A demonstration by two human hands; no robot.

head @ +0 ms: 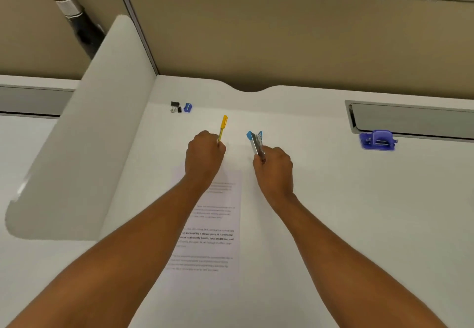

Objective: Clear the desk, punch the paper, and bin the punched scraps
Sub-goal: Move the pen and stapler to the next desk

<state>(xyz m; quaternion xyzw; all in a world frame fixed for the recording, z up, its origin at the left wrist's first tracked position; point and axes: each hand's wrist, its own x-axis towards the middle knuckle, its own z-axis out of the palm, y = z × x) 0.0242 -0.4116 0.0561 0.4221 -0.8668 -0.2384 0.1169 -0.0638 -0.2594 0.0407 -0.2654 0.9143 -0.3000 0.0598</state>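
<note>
The printed paper [213,225] lies nearest on the table [333,225], at six o'clock from both hands. The left hand [204,154] has its fingers closed on a yellow pen [222,127]; the right hand [274,167] grips a blue stapler [256,141]. This looks like desk-clearing. Next, both need setting aside, perhaps beside the binder clip [175,107] and sharpener [188,107] at eleven o'clock; the purple punch [378,139] waits at two o'clock.

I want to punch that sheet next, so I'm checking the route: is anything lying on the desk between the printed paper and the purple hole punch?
Nothing visible lies on the bare desk between the paper and the hole punch at the far right. Only the right hand, holding the stapler, hangs near that path.
</note>
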